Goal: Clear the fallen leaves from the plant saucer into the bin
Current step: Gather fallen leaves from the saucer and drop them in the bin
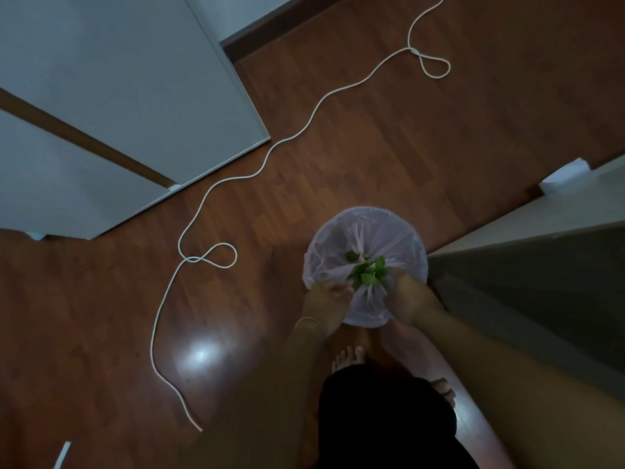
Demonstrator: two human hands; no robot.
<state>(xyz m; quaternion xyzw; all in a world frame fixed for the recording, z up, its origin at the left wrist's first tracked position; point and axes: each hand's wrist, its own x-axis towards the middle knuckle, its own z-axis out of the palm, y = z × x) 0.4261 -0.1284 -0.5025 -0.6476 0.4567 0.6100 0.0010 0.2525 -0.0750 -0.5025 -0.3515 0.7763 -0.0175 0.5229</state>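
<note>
A round bin (338, 238) lined with a pale plastic bag stands on the wooden floor just in front of my feet. Several green leaves (367, 274) lie or hang over the bag's middle, between my two hands. My left hand (329, 299), with a thin bangle on its wrist, is over the bin's near left rim with fingers spread towards the leaves. My right hand (411, 299) reaches over the near right rim, back up, its fingertips at the leaves and partly hidden. The plant saucer is not in view.
A white cord (203, 204) snakes across the floor from the far right to the near left. White cabinet doors (118, 96) stand at the left. A grey piece of furniture (527, 252) runs along the right, touching the bin. My bare feet (348, 357) are below the bin.
</note>
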